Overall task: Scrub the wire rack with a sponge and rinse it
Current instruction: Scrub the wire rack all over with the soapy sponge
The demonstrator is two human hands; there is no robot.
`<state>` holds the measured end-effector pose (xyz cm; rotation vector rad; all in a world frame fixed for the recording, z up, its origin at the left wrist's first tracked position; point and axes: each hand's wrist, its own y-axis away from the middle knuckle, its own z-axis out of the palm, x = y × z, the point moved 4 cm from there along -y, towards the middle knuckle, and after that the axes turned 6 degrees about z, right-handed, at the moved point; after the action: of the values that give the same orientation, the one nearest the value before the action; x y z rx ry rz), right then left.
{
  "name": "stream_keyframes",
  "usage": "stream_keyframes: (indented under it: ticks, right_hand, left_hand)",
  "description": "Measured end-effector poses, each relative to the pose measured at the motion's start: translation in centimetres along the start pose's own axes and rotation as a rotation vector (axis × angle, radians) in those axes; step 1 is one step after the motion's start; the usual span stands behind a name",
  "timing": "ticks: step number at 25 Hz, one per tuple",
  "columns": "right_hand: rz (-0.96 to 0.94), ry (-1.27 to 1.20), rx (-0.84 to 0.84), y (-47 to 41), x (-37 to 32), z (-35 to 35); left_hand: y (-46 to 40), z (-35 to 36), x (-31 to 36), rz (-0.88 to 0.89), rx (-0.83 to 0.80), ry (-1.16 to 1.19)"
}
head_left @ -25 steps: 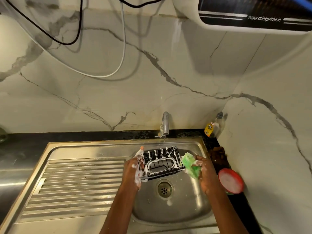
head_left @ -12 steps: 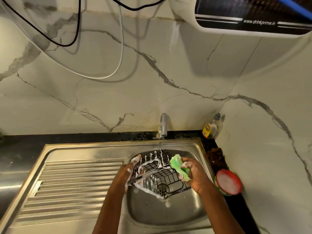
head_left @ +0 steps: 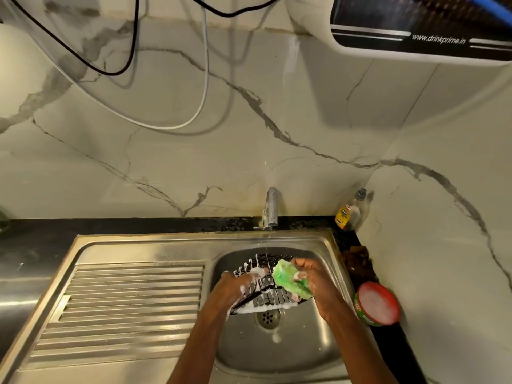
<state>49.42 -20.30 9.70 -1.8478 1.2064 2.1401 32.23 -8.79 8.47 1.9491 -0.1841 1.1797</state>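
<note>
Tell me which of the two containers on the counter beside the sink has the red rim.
The round tub nearest the right hand, low and wide with foam on top. The other is a tall clear bottle with a yellow label, in the corner.

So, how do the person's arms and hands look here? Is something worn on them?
Both forearms are bare as far as the frame shows: no sleeves, gloves, watch or bracelet are visible. The left hand has white soap foam on its fingers and patches on the back. The right hand also carries some foam near the fingers. Rings, if any, are too small to tell.
</note>
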Motion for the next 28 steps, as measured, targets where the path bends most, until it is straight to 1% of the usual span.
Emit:
stream_keyframes:
  ticks: [2, 4, 6, 8, 11, 13, 14, 15, 17, 18, 19, 21, 22, 23, 26, 27, 28]
  right_hand:
    - [-0.045, 0.068, -0.031, 0.3, -0.4, 0.6]
    - [-0.075, 0.071, -0.053, 0.4, -0.5, 0.9]
    - [-0.096, 0.100, -0.097, 0.4, -0.5, 1.2]
    - [-0.117, 0.188, -0.155, 0.6, -0.5, 1.6]
    - [-0.122, 0.319, -0.140, 0.5, -0.3, 2.2]
    - [-0.129, 0.356, -0.099, 0.3, -0.8, 1.7]
    - [-0.165, 0.385, -0.040, 0.2, -1.4, 0.8]
    - [-0.224, 0.439, 0.082, 0.3, -2.3, -0.3]
    - [-0.375, 0.578, 0.417, 1.4, -3.8, -1.4]
    - [-0.470, 0.621, 0.523, 2.3, -4.3, -0.5]
    - [-0.581, 0.657, 0.547, 3.1, -4.5, 1.3]
    - [-0.825, 0.800, 0.431, 3.9, -3.4, 5.1]
    - [-0.923, 0.871, 0.403, 4.0, -2.6, 5.9]
    - [-0.967, 0.878, 0.423, 3.8, -2.3, 5.7]
    - [-0.819, 0.788, 0.537, 3.6, -1.1, 4.2]
    - [-0.842, 0.806, 0.524, 4.2, -0.7, 4.7]
    - [-0.904, 0.827, 0.505, 4.9, -0.2, 5.0]
  left_hand:
    - [-0.4, 0.9, -0.1, -0.010, -0.014, 0.020]
    - [-0.3, 1.3, -0.1, -0.003, -0.020, 0.072]
    - [0.4, 1.6, -0.1, -0.044, 0.025, 0.173]
    - [1.1, 2.0, -0.3, -0.084, 0.066, 0.265]
    - [0.0, 2.2, -1.8, -0.047, 0.137, 0.293]
    - [-1.1, 2.3, -3.0, -0.036, 0.168, 0.274]
    - [-0.7, 2.3, -2.7, -0.031, 0.165, 0.276]
    - [0.1, 2.3, -2.0, -0.014, 0.159, 0.286]
    - [1.4, 2.7, -1.0, -0.001, 0.154, 0.287]
    - [2.0, 2.9, -0.5, 0.019, 0.168, 0.272]
    - [1.9, 3.2, -0.5, 0.028, 0.188, 0.245]
    - [1.9, 3.7, -0.2, 0.042, 0.200, 0.167]
    - [2.1, 4.0, 0.1, 0.051, 0.196, 0.138]
    - [2.2, 4.3, 0.2, 0.057, 0.193, 0.108]
    - [3.1, 4.5, 0.6, 0.073, 0.223, 0.034]
    - [3.2, 4.5, 0.6, 0.074, 0.227, 0.040]
    - [3.2, 4.6, 0.6, 0.070, 0.225, 0.058]
